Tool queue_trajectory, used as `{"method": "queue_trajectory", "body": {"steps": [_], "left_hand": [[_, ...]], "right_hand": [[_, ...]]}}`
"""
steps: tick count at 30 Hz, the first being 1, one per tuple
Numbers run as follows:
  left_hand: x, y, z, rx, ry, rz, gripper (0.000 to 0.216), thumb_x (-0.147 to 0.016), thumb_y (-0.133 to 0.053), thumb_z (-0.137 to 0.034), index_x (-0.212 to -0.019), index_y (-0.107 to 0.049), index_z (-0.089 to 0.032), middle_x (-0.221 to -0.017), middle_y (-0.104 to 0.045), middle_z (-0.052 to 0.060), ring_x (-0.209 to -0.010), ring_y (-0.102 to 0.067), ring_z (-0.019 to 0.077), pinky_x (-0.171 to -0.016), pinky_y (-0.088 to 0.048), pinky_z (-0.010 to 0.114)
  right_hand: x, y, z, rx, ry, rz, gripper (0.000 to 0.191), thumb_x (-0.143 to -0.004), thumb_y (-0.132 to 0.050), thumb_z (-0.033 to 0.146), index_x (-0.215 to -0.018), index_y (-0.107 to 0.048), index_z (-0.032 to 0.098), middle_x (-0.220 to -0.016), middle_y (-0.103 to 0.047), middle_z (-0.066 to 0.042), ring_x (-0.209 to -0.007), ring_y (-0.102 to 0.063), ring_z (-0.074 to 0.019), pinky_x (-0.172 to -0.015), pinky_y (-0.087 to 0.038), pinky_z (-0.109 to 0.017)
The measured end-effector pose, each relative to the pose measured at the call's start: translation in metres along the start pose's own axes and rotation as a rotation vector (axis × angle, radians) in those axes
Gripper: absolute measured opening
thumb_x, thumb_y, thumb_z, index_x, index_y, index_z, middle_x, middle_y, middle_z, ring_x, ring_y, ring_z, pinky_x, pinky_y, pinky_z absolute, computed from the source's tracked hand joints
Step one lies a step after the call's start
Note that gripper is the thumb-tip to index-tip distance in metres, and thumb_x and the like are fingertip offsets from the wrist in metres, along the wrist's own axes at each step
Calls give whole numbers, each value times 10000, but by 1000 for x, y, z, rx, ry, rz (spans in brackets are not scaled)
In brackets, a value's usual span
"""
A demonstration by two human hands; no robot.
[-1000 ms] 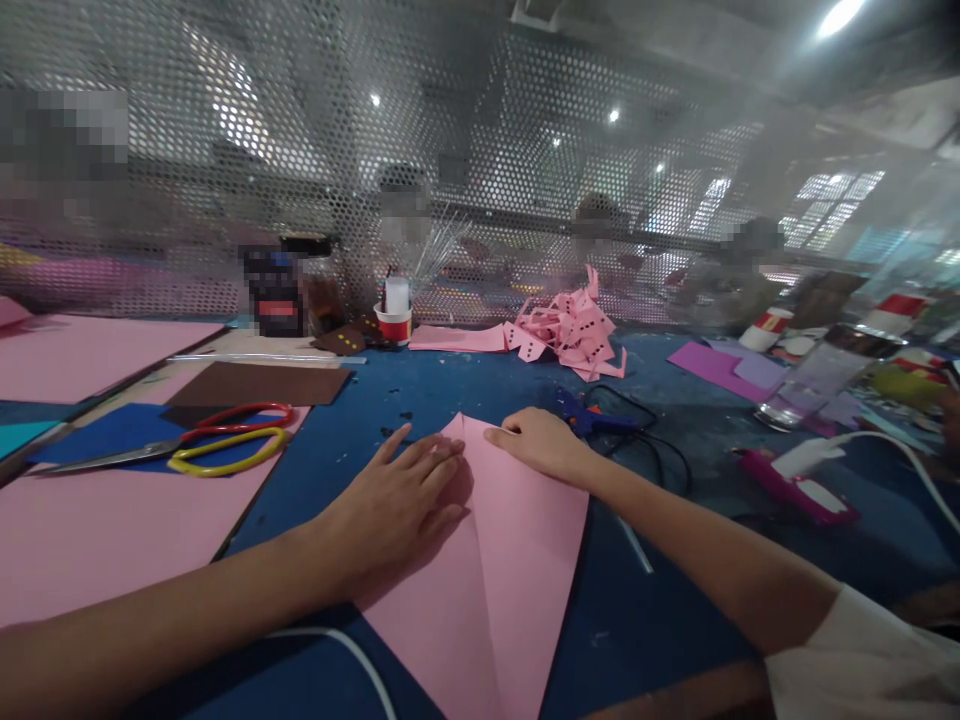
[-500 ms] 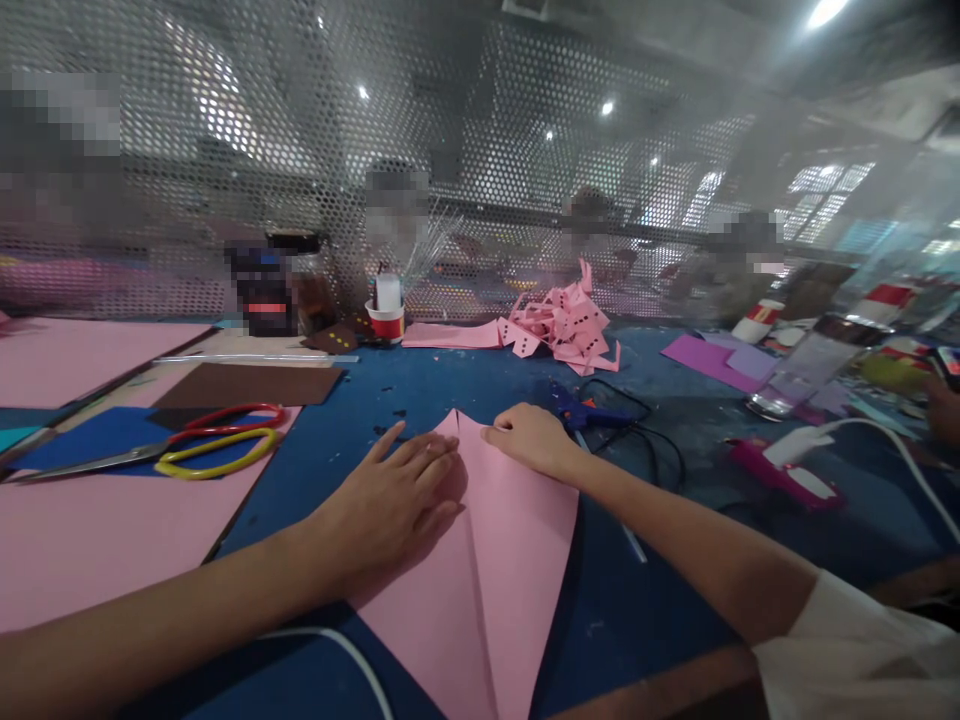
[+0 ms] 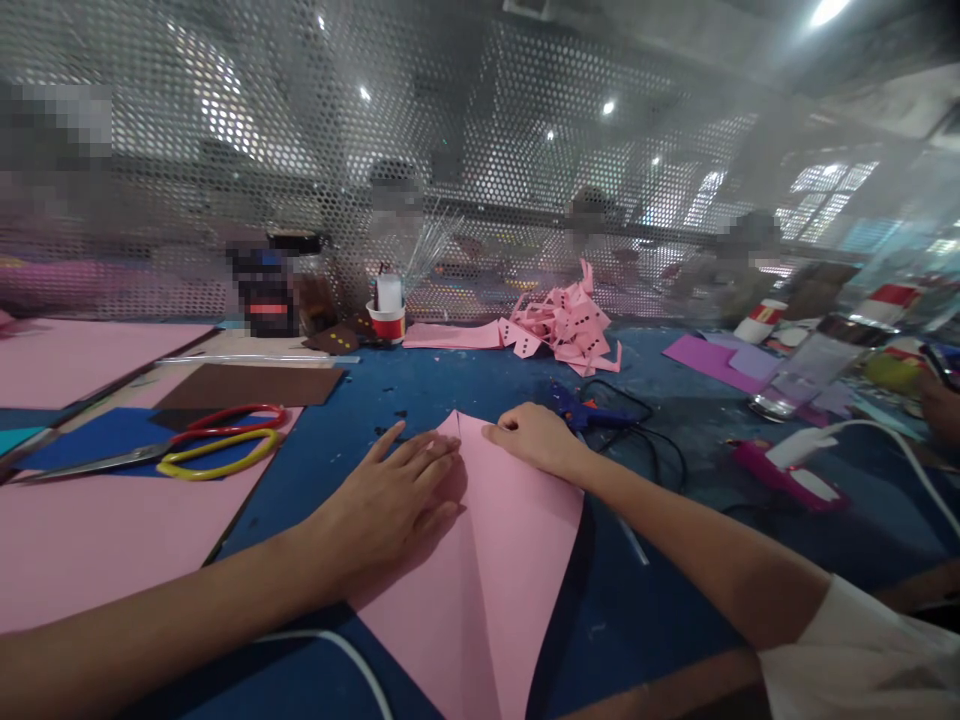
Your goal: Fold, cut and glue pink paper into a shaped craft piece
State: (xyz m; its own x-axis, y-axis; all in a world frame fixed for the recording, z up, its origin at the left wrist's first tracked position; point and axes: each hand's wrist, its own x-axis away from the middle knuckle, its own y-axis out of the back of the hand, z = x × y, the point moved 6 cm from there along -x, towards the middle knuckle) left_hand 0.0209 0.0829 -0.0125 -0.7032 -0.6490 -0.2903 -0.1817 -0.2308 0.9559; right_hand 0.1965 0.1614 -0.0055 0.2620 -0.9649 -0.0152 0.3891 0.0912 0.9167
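The blue worktop (image 3: 465,380) is being covered near its front by a folded pink paper (image 3: 510,540), its point lying farthest from the person. The paper's left flap is being pressed flat by the left hand (image 3: 382,500), fingers spread open. Its upper right edge is being pressed by the right hand (image 3: 532,438), fingers curled closed. A blue glue gun (image 3: 589,412) is lying just beyond.

Indoor scene in moderate, cool light. A bright ceiling lamp (image 3: 825,12) flares at the top right. Small spot lamps sparkle through the perforated metal screen (image 3: 480,150), which glares white at its upper left. Windows (image 3: 829,190) glow hazily at the right. The left hand (image 3: 386,508) casts a soft shadow onto the pink paper (image 3: 495,580). The wide lens bends straight lines near the edges. Everything behind the screen looks hazy, and pixelated patches cover several spots there.
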Motion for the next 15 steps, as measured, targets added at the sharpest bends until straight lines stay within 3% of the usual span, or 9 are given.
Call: {"method": "queue_trajectory", "body": {"steps": [10,15], "left_hand": [[3,1,-5,-25,-27,-34,482,-1015,-449,-461,-1442,-501,-243,-1462,-575,66,-1371,-489,259,-1226,-161,469],[2,0,-4,-23,-17,-8,502,-1016,-436,-478,-1447,-490,-228,-1481,-556,65,-1380,-476,268,-1214,-147,476]], "right_hand": [[-4,2,-3,22,-32,-51,383,-890,-517,441,-621,-614,186,-587,-542,-4,-581,-466,-129,-544,-231,-267],[-3,3,-5,30,-34,-44,413,-894,-518,461,-587,-565,188,-572,-530,2,-566,-449,-124,-537,-222,-268]]}}
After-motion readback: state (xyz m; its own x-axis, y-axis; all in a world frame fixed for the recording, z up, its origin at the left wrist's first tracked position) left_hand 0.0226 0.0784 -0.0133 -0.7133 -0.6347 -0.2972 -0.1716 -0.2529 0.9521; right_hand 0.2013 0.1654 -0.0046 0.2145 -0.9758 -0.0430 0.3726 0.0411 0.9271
